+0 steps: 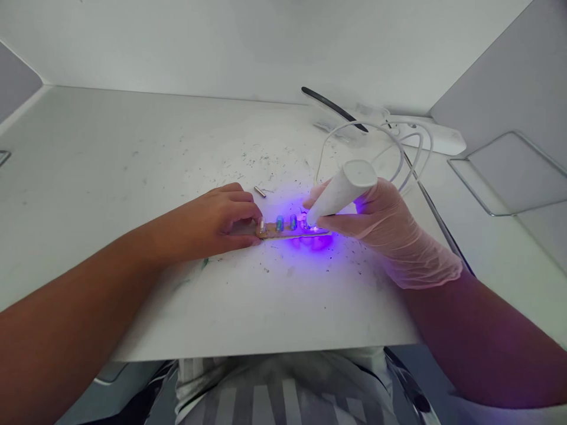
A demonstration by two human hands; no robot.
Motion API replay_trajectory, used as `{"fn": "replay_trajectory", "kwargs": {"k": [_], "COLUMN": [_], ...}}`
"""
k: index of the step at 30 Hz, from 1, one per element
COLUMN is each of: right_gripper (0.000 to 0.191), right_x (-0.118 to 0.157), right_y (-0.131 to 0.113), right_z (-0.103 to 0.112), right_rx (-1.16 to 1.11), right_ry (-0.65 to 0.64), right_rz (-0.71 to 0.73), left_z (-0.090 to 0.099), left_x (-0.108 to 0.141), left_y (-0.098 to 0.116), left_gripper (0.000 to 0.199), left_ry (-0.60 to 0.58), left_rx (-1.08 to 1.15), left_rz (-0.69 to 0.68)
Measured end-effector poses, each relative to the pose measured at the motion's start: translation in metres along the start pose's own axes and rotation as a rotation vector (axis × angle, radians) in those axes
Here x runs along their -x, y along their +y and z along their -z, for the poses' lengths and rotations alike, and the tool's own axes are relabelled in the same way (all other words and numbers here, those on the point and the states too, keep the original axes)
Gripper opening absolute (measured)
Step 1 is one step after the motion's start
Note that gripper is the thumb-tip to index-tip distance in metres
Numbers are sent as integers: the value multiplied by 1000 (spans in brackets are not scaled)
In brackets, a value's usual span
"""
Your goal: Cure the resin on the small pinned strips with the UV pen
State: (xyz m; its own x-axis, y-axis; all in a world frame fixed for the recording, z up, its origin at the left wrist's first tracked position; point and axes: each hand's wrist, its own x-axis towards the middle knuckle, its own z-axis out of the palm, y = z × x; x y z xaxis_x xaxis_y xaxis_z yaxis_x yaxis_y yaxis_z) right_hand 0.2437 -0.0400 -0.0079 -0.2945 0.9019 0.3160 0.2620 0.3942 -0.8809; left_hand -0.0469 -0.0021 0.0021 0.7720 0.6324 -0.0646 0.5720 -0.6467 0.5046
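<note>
My left hand [224,221] is bare and pinches the left end of a narrow, flat strip [283,232] on the white table. Several small nail-shaped pieces stand in a row on the strip, among them a blue-green one [280,223]. My right hand [370,218], in a thin translucent glove, grips a white handheld lamp [341,189]. The lamp is tilted with its lower end over the strip's right end, and violet light spreads around it. The piece directly under the lamp is mostly hidden.
A small metal cylinder [260,192] lies behind the strip. White cables [401,147] loop behind my right hand. Farther back are a black curved file [334,108] and a long white device [432,134]. Dark crumbs dot the white table [133,141]. A wire frame [491,212] stands at right.
</note>
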Motion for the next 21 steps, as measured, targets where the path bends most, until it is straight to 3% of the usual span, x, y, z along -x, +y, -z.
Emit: {"fn": "replay_trajectory", "kwargs": {"k": [21], "right_gripper": [14], "right_x": [0], "right_y": [-1], "right_z": [0], "right_rx": [-3], "right_ry": [0], "right_rz": [-6], "left_z": [0], "left_x": [-1], "left_y": [1], "left_gripper": [30], "left_ry": [1], "left_rx": [-28], "left_rz": [4]}}
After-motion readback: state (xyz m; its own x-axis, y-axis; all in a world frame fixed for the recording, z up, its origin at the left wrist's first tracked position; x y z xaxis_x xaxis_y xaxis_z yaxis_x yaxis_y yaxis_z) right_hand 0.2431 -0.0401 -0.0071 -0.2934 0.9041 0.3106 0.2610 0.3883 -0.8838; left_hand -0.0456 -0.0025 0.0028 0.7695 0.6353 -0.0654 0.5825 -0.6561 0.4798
